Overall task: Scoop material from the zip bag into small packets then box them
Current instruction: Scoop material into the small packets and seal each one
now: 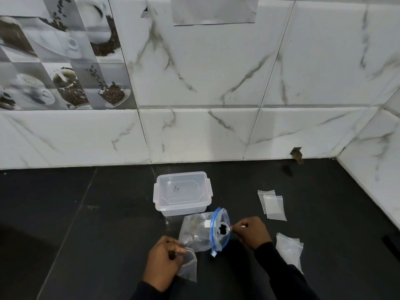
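On a dark tabletop [86,234], my left hand [164,259] pinches the mouth of a small clear packet [189,268]. The grip is clamped on its top edge so the opening sits up and faces the bag, while the rest trails on the surface toward me. Just right of it the zip bag [194,233] lies on its side, its blue-edged mouth turned rightward so a tool can enter level. Behind the bag, touching it or nearly so, stands the clear plastic box [181,193], lid apparently on, set close for the filled packets. At the bag's mouth sits a small white scoop [223,228] loaded with dark material, its handle pinched in the closed grip of my right hand [251,231]. As I judge it, the load is due to cross to the packet, and a tilt on the way would spill it. Farther right, two empty packets [272,204] lie flat and overlapping. A small stack of packets [289,249] waits nearer me, well apart from the box and close beside my right forearm.
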A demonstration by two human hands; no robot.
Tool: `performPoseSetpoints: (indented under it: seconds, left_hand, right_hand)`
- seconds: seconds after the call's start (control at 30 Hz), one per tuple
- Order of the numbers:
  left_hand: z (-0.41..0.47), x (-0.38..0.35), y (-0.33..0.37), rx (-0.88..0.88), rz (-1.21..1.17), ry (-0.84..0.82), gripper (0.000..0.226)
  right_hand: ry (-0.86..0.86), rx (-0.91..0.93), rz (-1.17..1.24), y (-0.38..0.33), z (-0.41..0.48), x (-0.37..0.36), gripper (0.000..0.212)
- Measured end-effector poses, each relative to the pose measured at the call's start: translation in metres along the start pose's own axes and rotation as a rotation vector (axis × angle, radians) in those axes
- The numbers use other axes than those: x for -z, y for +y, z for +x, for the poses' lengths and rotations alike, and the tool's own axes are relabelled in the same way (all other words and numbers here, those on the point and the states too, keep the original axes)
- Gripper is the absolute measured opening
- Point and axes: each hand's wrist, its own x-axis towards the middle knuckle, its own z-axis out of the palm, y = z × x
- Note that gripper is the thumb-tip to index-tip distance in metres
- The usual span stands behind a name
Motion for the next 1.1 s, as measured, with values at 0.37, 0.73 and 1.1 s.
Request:
performPoseSetpoints:
  seconds: [0.37, 0.73, 1.1]
  left_hand:
    - [0.015, 0.014, 0.054, -0.042, -0.045, -0.017, 0.024]
    - [0.035, 0.017, 0.108, -0.026, -0.069, -0.106, 0.016]
    - [0.027, 0.022, 0.108, 0.044, -0.139, -0.123, 0.021]
  right_hand:
    - [0.082, 0.288, 0.27, -0.05, -0.053, 0.044, 0.017]
    - [0.48, 1.051, -0.33, -0.062, -0.091, 0.013, 0.016]
    - [0.558, 0.946, -0.042, -0.045, -0.09, 0.007, 0.011]
